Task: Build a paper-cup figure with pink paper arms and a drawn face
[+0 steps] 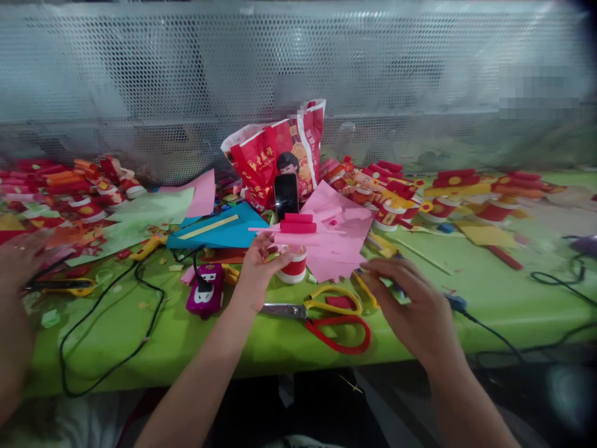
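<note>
Head view is showing the near edge of the green table (289, 348) running across the lower frame, with dark floor space lying below it between the person's two forearms. Nearest that edge, two pairs of scissors are lying side by side and touching: a red-handled pair (338, 333) closest to the rim and a yellow-handled pair (332, 300) just behind it. The strip of bare green between them and the rim is staying narrow.

The right hand (413, 308) is hovering palm-down, fingers spread and loose, over a blue-tipped tool (454, 303) whose black cable is trailing off the right rim; whether it is grasping anything cannot be told. The left hand (257, 269) is pinching a thin pink paper strip (298, 238), holding it level above a red-and-white paper cup (295, 266) that is standing upright just beside the fingers. Two small red paper rolls (298, 223) are sitting on that strip.

Left of the wrist, a magenta glue gun (206, 289) is lying with its black cord (102, 323) looping toward the rim. At the far left, another person's blurred hand (18, 261) is resting near a third, yellow-handled tool (69, 286).

Farther back, pink paper sheets (340, 239) and one blue sheet (219, 229) are spreading out, a black tape roll (286, 194) is standing before a red printed bag (275, 155), and many finished red decorations (466, 193) are crowding both sides against the perforated metal wall (298, 62).
</note>
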A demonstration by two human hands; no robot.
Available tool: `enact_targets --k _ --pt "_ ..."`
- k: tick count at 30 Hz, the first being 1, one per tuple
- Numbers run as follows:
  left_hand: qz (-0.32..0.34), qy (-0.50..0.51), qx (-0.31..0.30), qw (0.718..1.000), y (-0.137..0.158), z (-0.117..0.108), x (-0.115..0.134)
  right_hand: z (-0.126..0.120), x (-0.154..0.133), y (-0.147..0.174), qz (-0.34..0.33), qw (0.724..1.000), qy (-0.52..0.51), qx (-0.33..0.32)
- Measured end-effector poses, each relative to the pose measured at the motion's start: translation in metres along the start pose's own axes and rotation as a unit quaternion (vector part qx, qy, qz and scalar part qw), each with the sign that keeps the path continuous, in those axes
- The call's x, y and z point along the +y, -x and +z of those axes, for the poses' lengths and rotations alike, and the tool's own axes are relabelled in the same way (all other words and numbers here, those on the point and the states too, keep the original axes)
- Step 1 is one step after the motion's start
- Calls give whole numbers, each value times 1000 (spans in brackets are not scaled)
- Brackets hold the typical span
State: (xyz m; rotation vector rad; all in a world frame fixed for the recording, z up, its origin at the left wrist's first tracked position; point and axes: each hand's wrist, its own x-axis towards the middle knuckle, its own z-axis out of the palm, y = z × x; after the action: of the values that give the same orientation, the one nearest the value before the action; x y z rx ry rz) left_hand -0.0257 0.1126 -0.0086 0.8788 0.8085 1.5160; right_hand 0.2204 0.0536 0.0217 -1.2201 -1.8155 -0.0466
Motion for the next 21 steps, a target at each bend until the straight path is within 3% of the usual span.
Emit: enact_targets --k 3,7,11,21 --pt "20 -8 -3 1000 -3 0 -4 9 6 -40 -75 997 30 -1" --pt "20 13 11 1000 -6 -1 -3 28 26 -76 -78 995 22 -54" --pt "21 37 20 999 -7 0 -1 36 32 -83 -60 993 6 -104" --pt "15 56 -62 996 -16 19 4 37 31 -91 -62 988 -12 -139"
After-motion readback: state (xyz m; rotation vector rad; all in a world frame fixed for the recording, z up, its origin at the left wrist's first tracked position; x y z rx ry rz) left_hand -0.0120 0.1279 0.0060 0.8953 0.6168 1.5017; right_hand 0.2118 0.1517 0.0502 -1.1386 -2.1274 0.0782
